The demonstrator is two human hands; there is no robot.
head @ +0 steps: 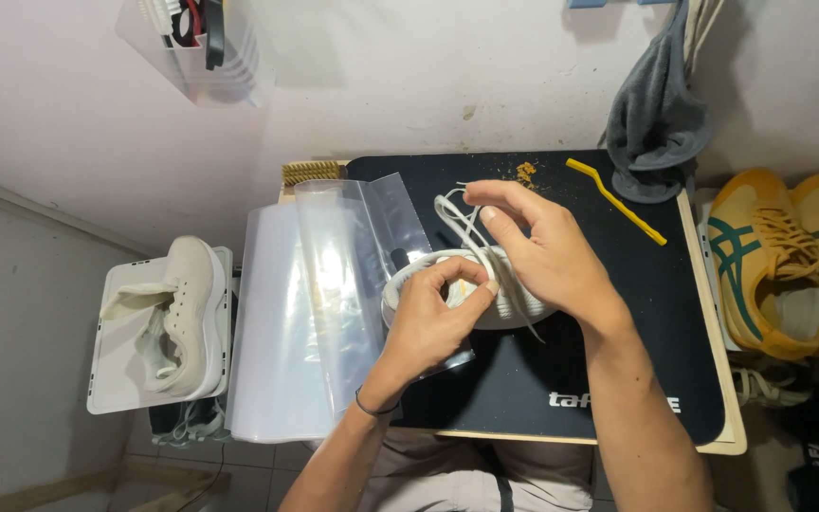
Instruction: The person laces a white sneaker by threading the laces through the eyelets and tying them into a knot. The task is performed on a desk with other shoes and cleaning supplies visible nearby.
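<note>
A white sneaker (514,308) lies on a black mat (609,341) on the small table, mostly covered by my hands. My left hand (433,318) grips the shoe's near side, thumb and fingers curled around its upper. My right hand (537,242) is over the shoe and pinches a white lace (454,210) that loops up from it toward the wall.
Clear plastic sheets (319,313) lie left of the shoe. A second white sneaker (182,318) rests on a white tray at the left. A yellow stick (618,201), a brush (313,172), a grey towel (656,118) and yellow sneakers (779,261) are at the back and right.
</note>
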